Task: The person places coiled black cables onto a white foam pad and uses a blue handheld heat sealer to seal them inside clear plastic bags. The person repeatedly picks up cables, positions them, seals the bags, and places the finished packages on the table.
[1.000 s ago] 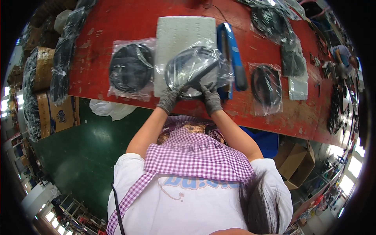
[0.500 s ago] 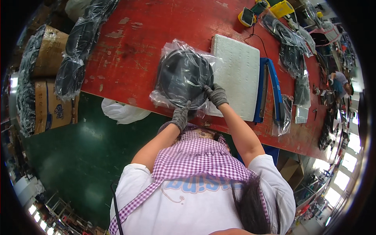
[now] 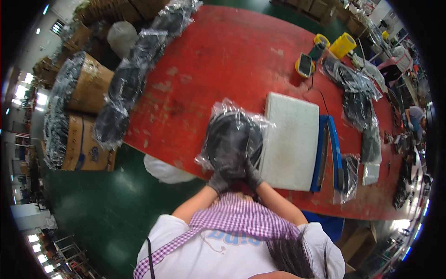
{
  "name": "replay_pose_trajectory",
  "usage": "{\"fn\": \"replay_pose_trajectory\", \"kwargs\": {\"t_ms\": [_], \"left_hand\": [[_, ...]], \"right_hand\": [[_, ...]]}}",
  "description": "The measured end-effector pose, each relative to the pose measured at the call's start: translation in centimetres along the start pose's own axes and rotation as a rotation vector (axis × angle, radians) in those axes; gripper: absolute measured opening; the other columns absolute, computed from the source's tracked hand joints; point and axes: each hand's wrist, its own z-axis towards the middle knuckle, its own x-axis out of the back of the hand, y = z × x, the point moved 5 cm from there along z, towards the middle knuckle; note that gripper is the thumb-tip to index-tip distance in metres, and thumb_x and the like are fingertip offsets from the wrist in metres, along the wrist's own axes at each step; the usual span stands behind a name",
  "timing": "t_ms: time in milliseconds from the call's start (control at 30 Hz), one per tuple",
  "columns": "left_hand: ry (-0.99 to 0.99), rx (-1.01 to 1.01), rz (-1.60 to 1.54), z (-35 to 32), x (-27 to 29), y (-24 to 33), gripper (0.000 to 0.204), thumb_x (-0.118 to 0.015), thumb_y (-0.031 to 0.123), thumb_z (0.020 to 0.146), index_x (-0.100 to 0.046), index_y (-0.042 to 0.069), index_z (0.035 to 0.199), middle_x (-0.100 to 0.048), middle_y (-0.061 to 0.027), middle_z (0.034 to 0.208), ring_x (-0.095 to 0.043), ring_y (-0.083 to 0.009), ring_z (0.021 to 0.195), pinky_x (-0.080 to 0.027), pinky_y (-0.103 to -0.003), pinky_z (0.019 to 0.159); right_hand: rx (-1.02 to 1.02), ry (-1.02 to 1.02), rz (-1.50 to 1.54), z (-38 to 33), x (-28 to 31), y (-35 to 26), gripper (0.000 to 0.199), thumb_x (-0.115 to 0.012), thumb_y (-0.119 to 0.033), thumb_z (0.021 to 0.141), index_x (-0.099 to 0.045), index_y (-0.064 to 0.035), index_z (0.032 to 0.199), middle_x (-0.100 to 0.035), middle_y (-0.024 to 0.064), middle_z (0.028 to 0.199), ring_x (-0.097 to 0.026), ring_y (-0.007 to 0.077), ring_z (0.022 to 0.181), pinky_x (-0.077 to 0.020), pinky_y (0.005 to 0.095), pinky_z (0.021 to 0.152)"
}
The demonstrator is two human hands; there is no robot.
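A round black item (image 3: 227, 142) in a clear plastic bag (image 3: 204, 160) lies on the red table, close to its near edge. My left hand (image 3: 224, 179), in a grey glove, grips the bag's near end. Beside it my right hand (image 3: 252, 176), gloved alike, closes on the same end from the right. The two hands are close together, and their fingertips are partly blurred and hidden against the dark item. Just right of the bag is a flat white foam board (image 3: 291, 139).
A blue frame-like tool (image 3: 335, 153) stands beyond the foam board. Bagged black parts (image 3: 357, 109) lie farther right, near yellow tape rolls (image 3: 343, 45) and a phone (image 3: 304, 64). More bagged black items (image 3: 127, 81) line the table's left edge, beside cardboard boxes (image 3: 88, 142).
The view has shifted, so the table sits lower. My right hand has moved from the bag's right side to its near end, beside my left hand.
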Motion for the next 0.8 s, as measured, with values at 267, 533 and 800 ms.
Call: {"fn": "replay_pose_trajectory", "kwargs": {"t_ms": [267, 533, 800], "left_hand": [[-0.255, -0.358, 2.752, 4.3, 0.8, -9.9, 0.064, -0.052, 0.027, 0.071, -0.029, 0.003, 0.126, -0.036, -0.0138, 0.126, -0.035, -0.0291, 0.115, -0.028, -0.044, 0.096], [-0.419, -0.372, 3.131, 13.4, 1.8, -31.1, 0.057, -0.056, 0.026, 0.070, -0.040, 0.000, 0.119, -0.045, -0.0159, 0.118, -0.044, -0.0300, 0.107, -0.035, -0.046, 0.091], [-0.542, -0.353, 3.194, 27.6, 0.2, -54.8, 0.055, -0.060, 0.021, 0.067, -0.042, 0.003, 0.116, -0.050, -0.0155, 0.111, -0.048, -0.0317, 0.101, -0.040, -0.048, 0.085]], "right_hand": [[0.010, 0.195, 0.117, 9.4, -4.5, -4.4, 0.069, -0.047, -0.060, 0.072, -0.032, -0.0154, 0.123, -0.045, 0.0101, 0.116, -0.048, 0.0258, 0.102, -0.0408, 0.0424, 0.085], [0.138, 0.302, 0.056, 22.7, -12.4, -16.9, 0.057, -0.044, -0.054, 0.078, -0.043, -0.0101, 0.114, -0.050, 0.0098, 0.110, -0.046, 0.0276, 0.102, -0.0404, 0.0404, 0.081], [0.570, 0.654, -1.973, 26.7, -15.7, -15.2, 0.065, -0.050, -0.042, 0.074, -0.033, -0.0007, 0.122, -0.028, 0.0178, 0.130, -0.017, 0.0334, 0.124, -0.0113, 0.0455, 0.101]]}}
